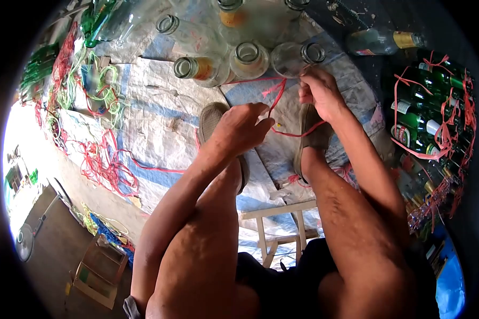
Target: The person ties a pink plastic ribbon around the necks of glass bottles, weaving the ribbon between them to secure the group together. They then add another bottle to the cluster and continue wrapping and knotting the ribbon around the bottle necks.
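Red twine (278,99) aslant beside upright bottles (248,69)

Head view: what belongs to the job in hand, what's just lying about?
In the job, apparently:
red plastic twine between left hand and right hand
clear glass bottles grouped ahead

Apparently just lying about:
cardboard box
pedestal fan
blue plastic sheet

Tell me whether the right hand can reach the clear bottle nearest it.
Likely yes: the right hand is close beside the clear bottle, near its mouth, with nothing visible blocking the way.
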Tool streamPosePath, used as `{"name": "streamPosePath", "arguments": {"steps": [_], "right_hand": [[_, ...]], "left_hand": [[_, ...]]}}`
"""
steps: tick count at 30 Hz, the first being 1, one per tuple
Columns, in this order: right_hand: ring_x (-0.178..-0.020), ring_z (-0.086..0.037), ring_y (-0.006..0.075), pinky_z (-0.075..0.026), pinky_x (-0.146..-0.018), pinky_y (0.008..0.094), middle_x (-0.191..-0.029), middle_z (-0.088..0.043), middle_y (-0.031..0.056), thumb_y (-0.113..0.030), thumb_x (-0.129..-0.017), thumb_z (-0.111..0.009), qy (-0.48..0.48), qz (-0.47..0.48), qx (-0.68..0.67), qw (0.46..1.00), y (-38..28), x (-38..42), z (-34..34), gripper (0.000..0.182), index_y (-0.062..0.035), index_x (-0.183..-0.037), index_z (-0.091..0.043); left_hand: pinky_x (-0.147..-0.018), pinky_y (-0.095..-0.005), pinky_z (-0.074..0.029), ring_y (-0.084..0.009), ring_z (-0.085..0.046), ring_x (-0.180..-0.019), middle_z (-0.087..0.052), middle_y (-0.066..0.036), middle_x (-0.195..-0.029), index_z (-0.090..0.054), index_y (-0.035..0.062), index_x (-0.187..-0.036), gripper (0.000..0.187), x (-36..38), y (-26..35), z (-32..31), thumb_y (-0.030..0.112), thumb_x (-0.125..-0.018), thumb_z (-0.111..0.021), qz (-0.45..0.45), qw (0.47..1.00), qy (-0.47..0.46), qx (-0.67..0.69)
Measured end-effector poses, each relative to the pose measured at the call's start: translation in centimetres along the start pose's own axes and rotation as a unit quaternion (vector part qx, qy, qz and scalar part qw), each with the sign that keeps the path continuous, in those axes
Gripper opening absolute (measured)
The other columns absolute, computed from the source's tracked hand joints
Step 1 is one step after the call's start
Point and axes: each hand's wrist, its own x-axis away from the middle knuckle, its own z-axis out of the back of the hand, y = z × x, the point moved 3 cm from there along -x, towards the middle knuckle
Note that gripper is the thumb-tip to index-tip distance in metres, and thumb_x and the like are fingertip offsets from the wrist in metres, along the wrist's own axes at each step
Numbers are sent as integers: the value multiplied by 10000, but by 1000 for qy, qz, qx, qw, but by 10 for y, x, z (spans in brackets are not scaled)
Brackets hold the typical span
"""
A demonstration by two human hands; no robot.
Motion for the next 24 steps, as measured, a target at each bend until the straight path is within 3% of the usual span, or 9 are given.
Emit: {"name": "streamPosePath", "arguments": {"steps": [1, 4, 5, 9, 12, 13, 17, 20, 24], "right_hand": [[-612, -639, 124, -584, -519, 295, -769, -614, 17, -259, -940, -723, 4, 8, 8, 1000, -5, 4, 0, 201, -76, -911, -646], [-598, -625, 121, -564, -532, 287, -762, -612, 20, -272, -977, -689, 16, 27, 32, 999, -9, 21, 5, 227, -63, -910, -635], [-590, -620, 121, -553, -532, 284, -755, -610, 21, -274, -989, -676, 17, 36, 39, 998, -9, 23, 8, 233, -59, -910, -630], [-566, -606, 121, -510, -526, 274, -721, -599, 24, -272, -1019, -644, 25, 48, 14, 998, -13, 39, 14, 245, -53, -913, -615], [-555, -601, 120, -491, -519, 265, -707, -594, 23, -270, -1024, -641, 29, 46, 18, 998, -10, 42, 20, 244, -53, -919, -609], [-550, -600, 120, -491, -523, 260, -706, -597, 23, -267, -1022, -644, 25, 42, 22, 999, -10, 42, 21, 240, -43, -942, -616], [-535, -595, 122, -487, -515, 262, -719, -602, 25, -258, -1012, -655, 54, 48, 3, 997, -9, 41, 20, 230, -34, -970, -629], [-526, -591, 123, -488, -509, 266, -734, -607, 26, -252, -1003, -666, 60, 54, -5, 997, -8, 39, 21, 225, -30, -982, -637], [-516, -584, 125, -483, -500, 269, -733, -608, 22, -234, -995, -678, 65, 56, -11, 996, -8, 37, 20, 210, -29, -969, -643]], "left_hand": [[-752, -428, -556, -393, -700, -817, -719, -209, -880, -711, 32, -1066, 200, 6, 10, 13, 167, -920, -694, 19, 1000, -13, -3], [-745, -407, -563, -352, -718, -811, -724, -193, -895, -715, 41, -1071, 176, 22, 20, 35, 130, -919, -706, -82, 994, 76, 4], [-724, -365, -574, -275, -738, -801, -730, -159, -908, -715, 25, -1059, 155, 28, 26, 43, 81, -915, -723, -76, 992, 99, 28], [-698, -301, -583, -153, -732, -811, -728, -106, -980, -702, 4, -1099, 193, 45, 47, 62, 5, -909, -736, -64, 971, 223, 58], [-698, -284, -588, -145, -733, -819, -720, -112, -1068, -677, 9, -1181, 304, 49, 52, 67, -40, -888, -739, -90, 949, 299, 46], [-707, -276, -597, -146, -736, -832, -707, -112, -1130, -631, 15, -1304, 453, 47, 48, 66, -70, -871, -735, -117, 939, 320, 40], [-704, -325, -596, -205, -730, -852, -663, -172, -1280, -502, 67, -1505, 720, 42, 49, 69, 22, -847, -790, -116, 933, 339, 30], [-702, -332, -600, -216, -734, -859, -659, -181, -1293, -486, 63, -1513, 727, 29, 56, 69, 40, -854, -791, -75, 940, 325, 70], [-673, -339, -593, -237, -735, -812, -686, -193, -1192, -562, 18, -1395, 544, 7, 64, 71, 82, -900, -779, -92, 936, 312, 138]]}}
